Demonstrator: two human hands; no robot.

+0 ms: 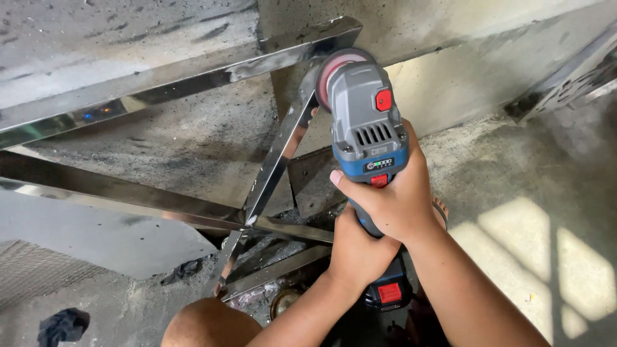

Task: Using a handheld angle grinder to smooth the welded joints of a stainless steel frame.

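Your knee sits lowest in frame, w/ both forearms rising past it. L hand is clenched round the grinder handle, just above the battery. R hand grasps the body ahead of it. Disc touches the shiny steel bar near the frame's top corner.
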